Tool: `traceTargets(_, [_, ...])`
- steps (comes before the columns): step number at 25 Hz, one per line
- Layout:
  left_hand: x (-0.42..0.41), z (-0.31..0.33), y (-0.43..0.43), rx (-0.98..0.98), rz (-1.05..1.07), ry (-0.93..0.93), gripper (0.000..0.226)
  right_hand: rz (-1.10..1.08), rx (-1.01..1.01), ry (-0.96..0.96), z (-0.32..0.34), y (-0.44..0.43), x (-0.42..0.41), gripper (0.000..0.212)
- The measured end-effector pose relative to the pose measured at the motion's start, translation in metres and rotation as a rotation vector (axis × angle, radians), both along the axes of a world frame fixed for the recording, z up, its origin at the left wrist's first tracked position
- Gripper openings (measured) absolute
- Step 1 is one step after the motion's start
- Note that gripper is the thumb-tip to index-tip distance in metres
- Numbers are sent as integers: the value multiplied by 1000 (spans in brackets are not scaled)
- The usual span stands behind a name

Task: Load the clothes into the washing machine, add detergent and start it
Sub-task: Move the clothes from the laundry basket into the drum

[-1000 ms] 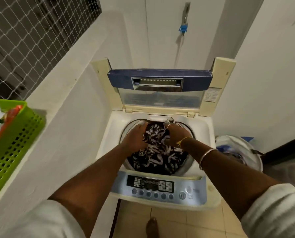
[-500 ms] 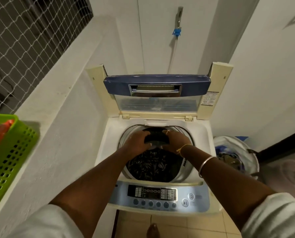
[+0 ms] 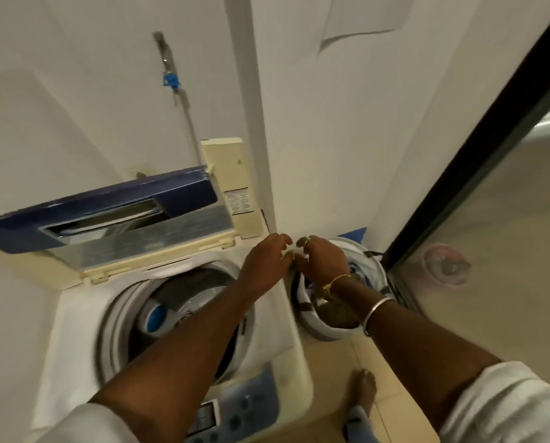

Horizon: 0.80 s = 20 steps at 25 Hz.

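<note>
The top-loading washing machine (image 3: 75, 314) stands at lower left with its blue-edged lid (image 3: 107, 212) raised. Its drum (image 3: 184, 302) looks dark inside, with a blue-and-white part on its wall. The control panel (image 3: 238, 410) is at the near edge. A round white laundry basket (image 3: 324, 330) with clothes (image 3: 355, 273) in it sits on the floor to the machine's right. My left hand (image 3: 265, 260) and my right hand (image 3: 324, 260) hover close together above the basket's near-left rim, fingers loosely curled, with nothing clearly held.
A white wall corner (image 3: 260, 123) runs down behind the machine. A tap with a blue fitting (image 3: 170, 82) and a hose hang on the wall. A black-framed glass door (image 3: 459, 177) stands right of the basket. My bare foot (image 3: 363, 391) is on the tiled floor.
Both hands have left the drum, where they pushed down patterned clothes, and swung right to above the basket. My view has turned right; the green basket on the ledge is out of view.
</note>
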<state>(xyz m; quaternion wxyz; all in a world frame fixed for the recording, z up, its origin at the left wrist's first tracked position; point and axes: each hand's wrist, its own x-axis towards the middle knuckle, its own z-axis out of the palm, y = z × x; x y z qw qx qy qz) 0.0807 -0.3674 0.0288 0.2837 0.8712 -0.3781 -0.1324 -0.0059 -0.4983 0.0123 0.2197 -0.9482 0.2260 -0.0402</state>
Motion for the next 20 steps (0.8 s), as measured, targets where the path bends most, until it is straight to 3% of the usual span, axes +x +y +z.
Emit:
traceTargets(7, [-18, -89, -146, 204, -60, 93, 34, 14, 61, 123, -82, -160, -37, 41])
traceTargets(14, [-9, -189, -201, 381, -62, 247, 46, 120, 147, 293, -180, -236, -34, 40])
traceTargets(18, [-2, -275, -216, 424, -89, 387, 45, 155, 229, 417, -274, -250, -29, 57])
traceTargets(20, [-1, -322, -219, 411, -85, 465, 59, 167, 268, 517, -325, -254, -28, 69])
